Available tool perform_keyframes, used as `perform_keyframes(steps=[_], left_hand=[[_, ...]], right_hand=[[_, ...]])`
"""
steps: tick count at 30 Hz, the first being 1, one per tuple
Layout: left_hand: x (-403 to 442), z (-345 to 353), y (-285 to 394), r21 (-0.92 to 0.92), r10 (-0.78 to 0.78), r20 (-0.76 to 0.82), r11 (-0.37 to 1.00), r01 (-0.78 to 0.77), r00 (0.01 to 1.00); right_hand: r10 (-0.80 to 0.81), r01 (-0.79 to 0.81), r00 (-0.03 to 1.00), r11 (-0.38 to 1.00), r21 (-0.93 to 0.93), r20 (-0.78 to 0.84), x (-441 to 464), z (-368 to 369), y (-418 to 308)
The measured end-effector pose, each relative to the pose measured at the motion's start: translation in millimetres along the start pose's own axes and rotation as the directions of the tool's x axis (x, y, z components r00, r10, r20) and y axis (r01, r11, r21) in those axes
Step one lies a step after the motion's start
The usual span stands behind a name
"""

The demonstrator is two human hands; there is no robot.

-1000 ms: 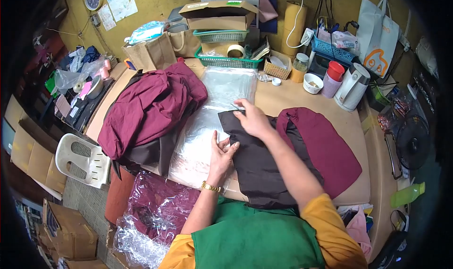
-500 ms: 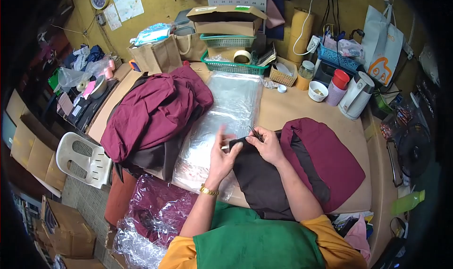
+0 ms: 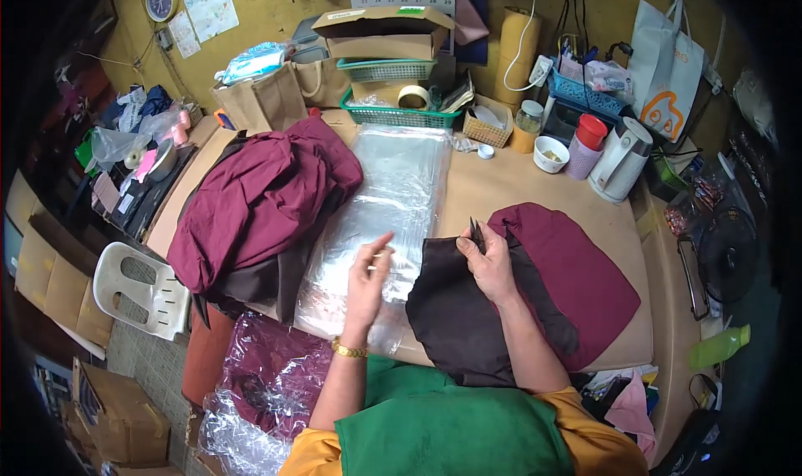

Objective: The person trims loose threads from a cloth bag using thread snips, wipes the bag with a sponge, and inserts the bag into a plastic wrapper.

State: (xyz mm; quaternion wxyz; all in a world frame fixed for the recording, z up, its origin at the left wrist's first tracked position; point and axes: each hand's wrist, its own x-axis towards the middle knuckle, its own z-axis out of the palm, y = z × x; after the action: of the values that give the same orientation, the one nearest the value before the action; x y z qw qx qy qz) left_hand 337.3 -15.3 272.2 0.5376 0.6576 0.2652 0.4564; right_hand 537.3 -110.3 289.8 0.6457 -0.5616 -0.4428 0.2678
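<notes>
My right hand (image 3: 489, 269) is closed around small dark thread snips (image 3: 477, 235), their points facing up. Beneath it, black fabric (image 3: 455, 313) spreads over the table, joined or lying next to a folded maroon fabric piece (image 3: 581, 280) on the right. My left hand (image 3: 368, 282) is raised over a stack of clear plastic bags (image 3: 397, 183), empty, with its fingers apart and slightly blurred. It is clear of the black fabric. Further left lies a heaped maroon and black garment or cover (image 3: 267, 196).
Plastic-wrapped maroon fabric (image 3: 276, 363) sits below the table's front edge, near a white plastic chair (image 3: 142, 288). Along the back stand green baskets (image 3: 401, 115), a glass jar (image 3: 528, 125), a white bowl (image 3: 550, 154), a red-topped cup (image 3: 589, 133) and an electric kettle (image 3: 620, 162).
My left hand has let go of the black fabric's edge and moved away to the left. My right hand has moved slightly right with the snips, and the fabric lies flatter.
</notes>
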Motion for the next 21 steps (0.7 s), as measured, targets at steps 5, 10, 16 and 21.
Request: perform_keyframes(steps=[5,10,16,21], left_hand=[[-1,34,17,-0.232,-0.217,0.073,0.946,0.228,0.973],[-2,43,27,-0.29,-0.201,0.068,0.933,0.212,0.977],[-5,17,16,-0.34,-0.129,-0.198,0.939,0.056,0.972],[-4,-1,18,-0.31,-0.107,-0.076,0.948,0.079,0.991]], right_hand=[[-0.012,0.014,1.0,0.998,-0.059,0.027,-6,-2,-10],[-0.046,0.061,0.993,0.988,-0.141,0.107,-15,12,-40],[-0.121,0.12,0.993,0.98,-0.157,0.004,-10,9,-31],[-0.068,0.072,0.997,0.987,-0.141,0.031,-14,6,-30]])
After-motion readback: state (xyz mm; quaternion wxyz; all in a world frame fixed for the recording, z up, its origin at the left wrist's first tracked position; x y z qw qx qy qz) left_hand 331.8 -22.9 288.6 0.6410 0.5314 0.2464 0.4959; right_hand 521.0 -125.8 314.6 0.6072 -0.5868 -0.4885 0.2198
